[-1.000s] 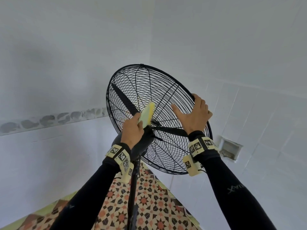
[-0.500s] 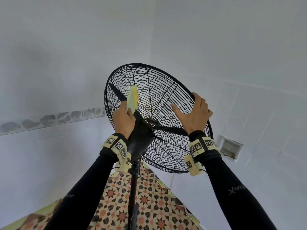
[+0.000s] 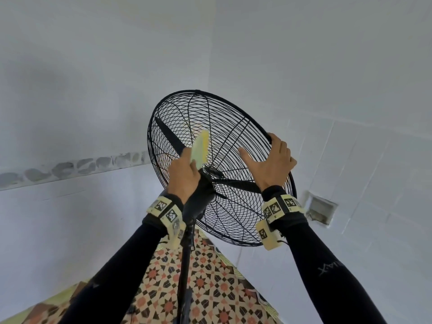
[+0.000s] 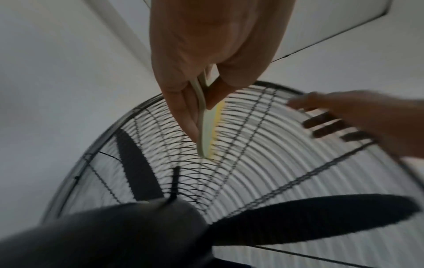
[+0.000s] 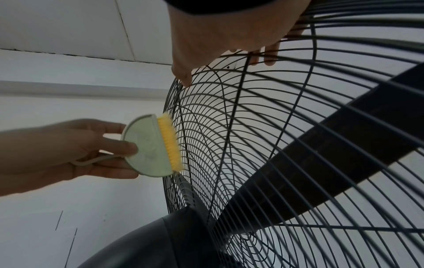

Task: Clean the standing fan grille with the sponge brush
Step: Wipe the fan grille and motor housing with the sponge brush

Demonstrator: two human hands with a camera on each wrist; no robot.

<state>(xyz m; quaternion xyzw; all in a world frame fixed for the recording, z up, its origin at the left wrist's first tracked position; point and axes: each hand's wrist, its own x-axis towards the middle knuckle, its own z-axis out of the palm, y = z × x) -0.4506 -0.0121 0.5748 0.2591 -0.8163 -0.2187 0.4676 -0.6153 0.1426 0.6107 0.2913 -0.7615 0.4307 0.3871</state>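
Left hand (image 5: pixel 52 150): pinched sponge brush (image 5: pixel 152 145), bristles against fan grille (image 3: pixel 233 206).
Right hand (image 3: pixel 272 163): fingers curled over grille rim.

The left hand (image 3: pixel 183 177) grips a pale green sponge brush (image 3: pixel 201 149) against the black fan grille (image 3: pixel 233 211) left of its hub — the right hand (image 3: pixel 272 163) holds the grille's right rim, thumb spread across the wires.
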